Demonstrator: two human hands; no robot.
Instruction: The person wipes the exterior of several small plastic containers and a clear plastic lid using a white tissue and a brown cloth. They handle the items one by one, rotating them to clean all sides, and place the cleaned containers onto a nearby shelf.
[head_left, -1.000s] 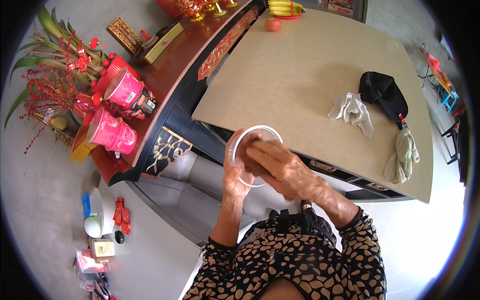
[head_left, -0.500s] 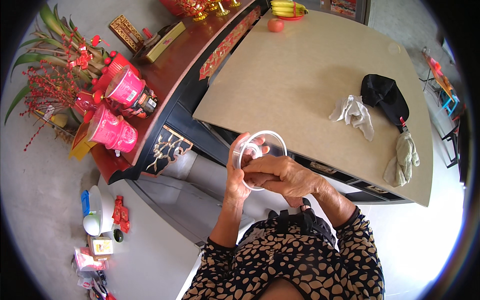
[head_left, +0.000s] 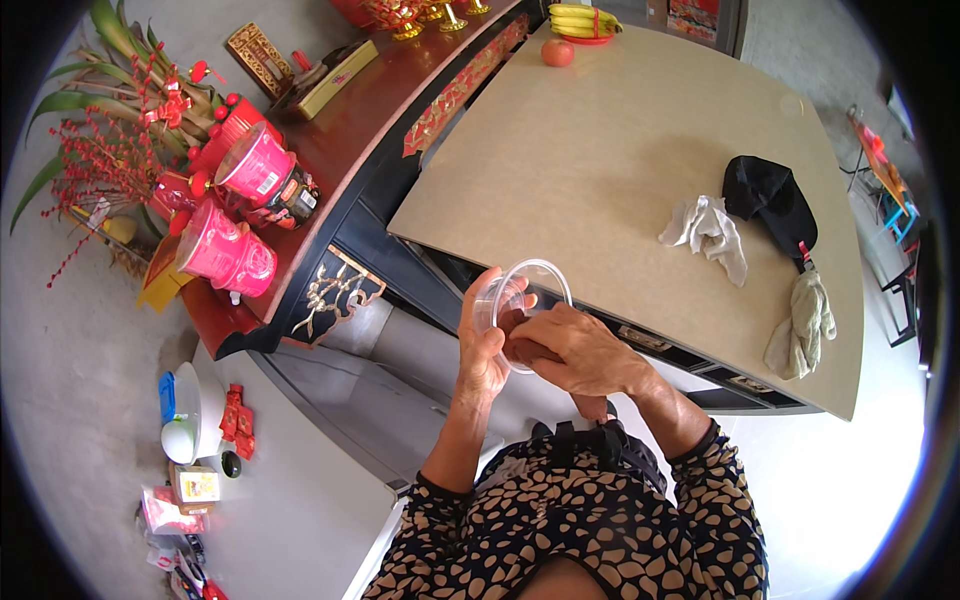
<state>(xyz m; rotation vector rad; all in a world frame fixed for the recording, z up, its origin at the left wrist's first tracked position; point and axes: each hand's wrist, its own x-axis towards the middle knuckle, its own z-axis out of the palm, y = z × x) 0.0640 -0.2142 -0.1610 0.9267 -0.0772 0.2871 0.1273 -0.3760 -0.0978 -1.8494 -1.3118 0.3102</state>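
Observation:
A see-through plastic cup [head_left: 486, 303] with a pale rim is tilted in front of my body, near the table's edge. My left hand [head_left: 482, 350] is wrapped round its side and base, thumb on the near side and fingers showing behind the wall. My right hand [head_left: 585, 352] reaches over the rim, its fingers bent and pressed together inside the cup. The fingertips are partly hidden, so whatever they hold, if anything, cannot be made out.
Ahead is a beige table [head_left: 600, 140] with a white cloth [head_left: 708, 235], black cap [head_left: 770, 205], pale gloves [head_left: 803, 325], an apple [head_left: 557, 53] and bananas [head_left: 583, 20]. Pink buckets [head_left: 228, 250] stand on a dark red cabinet at left. A white bowl [head_left: 208, 400] sits on the lower-left grey surface.
My right hand has shifted slightly within the cup, its fingers bent differently. The cup has turned a little in my left hand, which keeps its hold.

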